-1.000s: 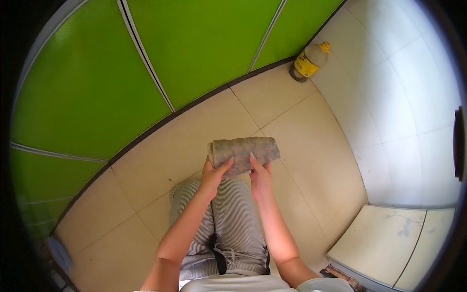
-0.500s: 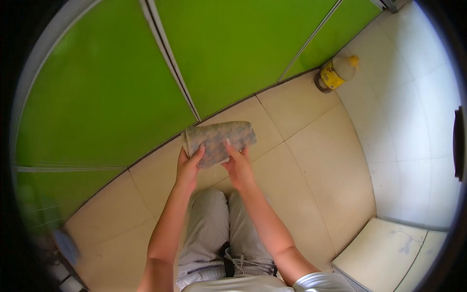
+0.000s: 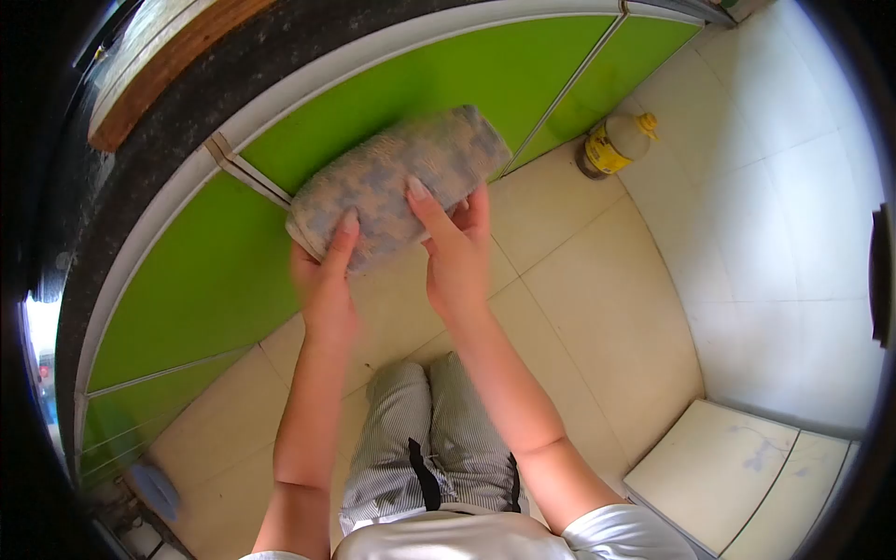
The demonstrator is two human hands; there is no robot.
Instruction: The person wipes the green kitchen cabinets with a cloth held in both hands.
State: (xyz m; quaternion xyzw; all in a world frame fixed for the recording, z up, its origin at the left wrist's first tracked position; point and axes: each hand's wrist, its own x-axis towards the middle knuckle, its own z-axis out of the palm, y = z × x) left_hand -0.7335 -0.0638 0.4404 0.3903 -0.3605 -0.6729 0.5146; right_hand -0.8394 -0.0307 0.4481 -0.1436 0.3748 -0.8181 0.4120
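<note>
A folded cloth (image 3: 397, 173), patterned in grey and tan patches like a towel, is held up between my two hands in front of the green cabinet doors. My left hand (image 3: 325, 271) grips its lower left end, the thumb lying on top and the fingers underneath. On the lower right edge, my right hand (image 3: 455, 247) holds it the same way. The cloth is tilted, its right end higher than its left. Most of my fingers are hidden beneath it.
Green cabinet doors (image 3: 196, 271) run under a dark countertop (image 3: 187, 112), where a wooden board (image 3: 154, 84) lies. A yellow-capped bottle (image 3: 611, 147) stands on the tiled floor (image 3: 597, 271) by the tiled wall (image 3: 784, 215). A pale tiled ledge (image 3: 719, 467) is at lower right.
Both hands have raised the folded cloth up and toward the cabinet, and it now tilts more. My view has shifted so the countertop and wooden board appear.
</note>
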